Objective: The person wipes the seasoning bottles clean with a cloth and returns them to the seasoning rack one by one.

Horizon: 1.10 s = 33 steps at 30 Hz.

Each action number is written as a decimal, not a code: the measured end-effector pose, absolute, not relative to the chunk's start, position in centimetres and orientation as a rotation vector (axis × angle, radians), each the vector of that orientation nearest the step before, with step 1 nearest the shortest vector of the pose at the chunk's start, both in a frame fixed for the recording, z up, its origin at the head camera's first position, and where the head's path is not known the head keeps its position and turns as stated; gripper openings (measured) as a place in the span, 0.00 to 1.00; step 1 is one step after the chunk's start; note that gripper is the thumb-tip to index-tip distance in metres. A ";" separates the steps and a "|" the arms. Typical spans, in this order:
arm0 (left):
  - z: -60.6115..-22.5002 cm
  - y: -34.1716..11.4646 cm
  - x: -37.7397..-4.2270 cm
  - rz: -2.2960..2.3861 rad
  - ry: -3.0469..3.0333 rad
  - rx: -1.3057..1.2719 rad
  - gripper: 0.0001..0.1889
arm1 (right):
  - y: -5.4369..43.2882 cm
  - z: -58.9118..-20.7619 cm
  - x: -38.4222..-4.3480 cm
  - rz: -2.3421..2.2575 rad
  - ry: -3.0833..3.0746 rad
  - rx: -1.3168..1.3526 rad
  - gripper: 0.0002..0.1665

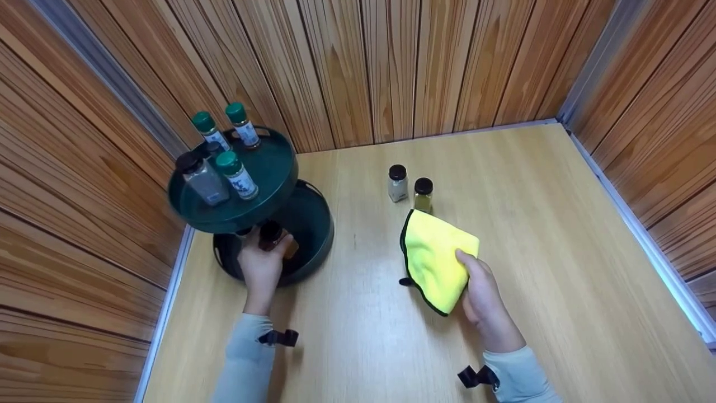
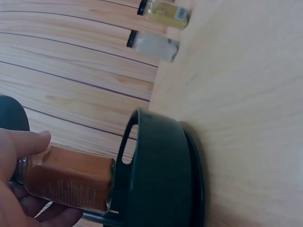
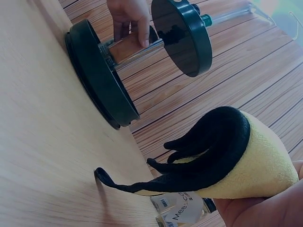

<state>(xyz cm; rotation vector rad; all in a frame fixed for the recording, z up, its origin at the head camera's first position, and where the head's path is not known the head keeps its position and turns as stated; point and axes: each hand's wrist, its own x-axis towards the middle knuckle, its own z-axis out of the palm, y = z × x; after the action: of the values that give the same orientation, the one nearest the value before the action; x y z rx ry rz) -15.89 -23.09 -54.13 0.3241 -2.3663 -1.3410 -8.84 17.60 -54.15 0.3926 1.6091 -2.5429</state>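
My left hand grips a square spice jar of orange-brown powder with a dark cap. Hand and jar are at the lower tray of a dark green two-tier rack, partly beneath the upper tray. In the right wrist view the jar stands upright at the lower tray; whether its base touches the tray I cannot tell. Over the table, my right hand pinches a folded yellow cloth with black edging, thumb on top.
Green-capped bottles and a dark-capped grey jar stand on the upper tray. Behind the cloth are a dark-capped jar of pale contents and a yellowish jar, partly covered by the cloth. Wood-panel walls border the table.
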 end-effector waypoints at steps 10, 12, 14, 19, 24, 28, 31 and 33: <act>-55.8 -24.3 -16.3 -1.334 -2.412 0.445 0.33 | 17.8 -54.3 -8.7 -2.541 1.614 0.401 0.23; -56.1 -24.5 -16.3 -1.335 -2.405 0.448 0.34 | 17.8 -54.3 -8.7 -2.547 1.610 0.395 0.23; -56.3 -24.6 -16.3 -1.342 -2.386 0.439 0.35 | 17.8 -54.3 -8.7 -2.551 1.606 0.384 0.22; -56.8 -24.7 -16.5 -1.316 -2.353 0.412 0.36 | 17.9 -54.3 -8.7 -2.553 1.595 0.379 0.21; -57.1 -24.9 -16.7 -1.293 -2.362 0.406 0.35 | 18.0 -54.3 -8.7 -2.533 1.606 0.393 0.23; -57.2 -25.0 -16.8 -1.300 -2.366 0.410 0.34 | 17.9 -54.4 -8.7 -2.533 1.611 0.423 0.22; -57.2 -25.1 -16.8 -1.324 -2.370 0.421 0.34 | 18.0 -54.4 -8.7 -2.533 1.616 0.434 0.21; -57.2 -25.1 -16.9 -1.354 -2.368 0.428 0.34 | 18.1 -54.4 -8.8 -2.531 1.619 0.431 0.21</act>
<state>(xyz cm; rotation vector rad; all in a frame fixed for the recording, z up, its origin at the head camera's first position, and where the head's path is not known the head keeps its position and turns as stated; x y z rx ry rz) -16.89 -25.10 -57.18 0.4279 -2.3679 -1.3535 -8.78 18.12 -54.39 0.4312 1.6193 -2.5314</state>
